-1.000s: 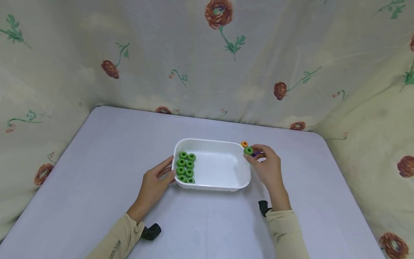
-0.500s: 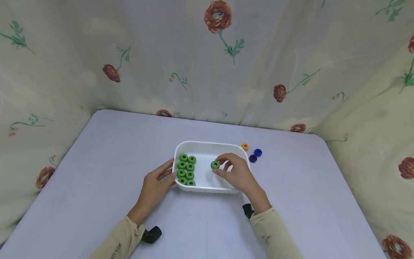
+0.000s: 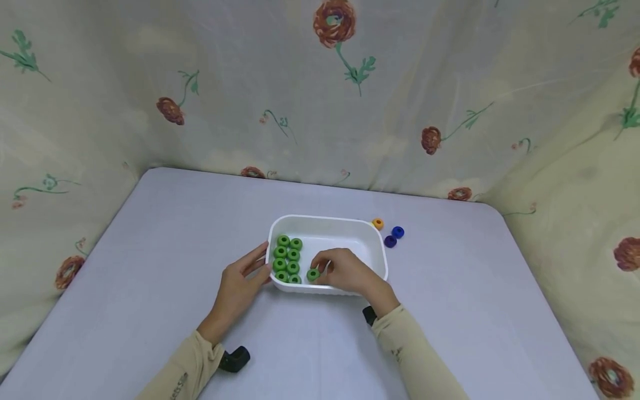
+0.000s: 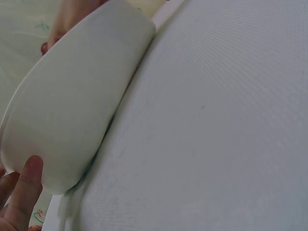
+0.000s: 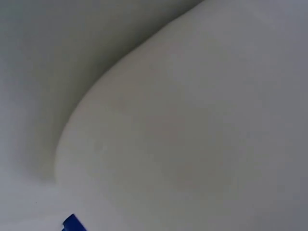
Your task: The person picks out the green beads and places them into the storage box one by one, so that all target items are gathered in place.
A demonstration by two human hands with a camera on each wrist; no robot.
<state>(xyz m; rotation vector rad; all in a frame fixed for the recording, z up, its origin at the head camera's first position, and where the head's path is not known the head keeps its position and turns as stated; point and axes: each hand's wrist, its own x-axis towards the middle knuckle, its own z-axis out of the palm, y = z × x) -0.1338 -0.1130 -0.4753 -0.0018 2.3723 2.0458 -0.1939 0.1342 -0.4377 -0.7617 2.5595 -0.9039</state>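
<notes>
A white tray [image 3: 345, 289] sits on the table, with several green beads [image 3: 287, 259] in two columns at its left end. My left hand [image 3: 243, 286] rests against the tray's left end, fingers fairly straight. In the left wrist view a fingertip [image 4: 33, 166] touches the tray's outer wall. Reaching over the front rim, my right hand [image 3: 345, 270] pinches another green bead [image 3: 313, 275] low inside the tray, just right of the columns. Whether that bead touches the tray floor I cannot tell. The right wrist view shows only pale tray surface, with no hand.
Beyond the tray's right end lie an orange bead [image 3: 378, 223], a blue bead [image 3: 398, 232] and a dark purple bead [image 3: 390, 241]. A bit of yellow shows beside the orange one. Flower-patterned cloth [image 3: 310, 111] hangs behind the table [image 3: 200, 211].
My right hand has carried the green bead from outside the tray's right corner leftward and then down toward the front, near the columns. The left hand has stayed at the tray's left end.
</notes>
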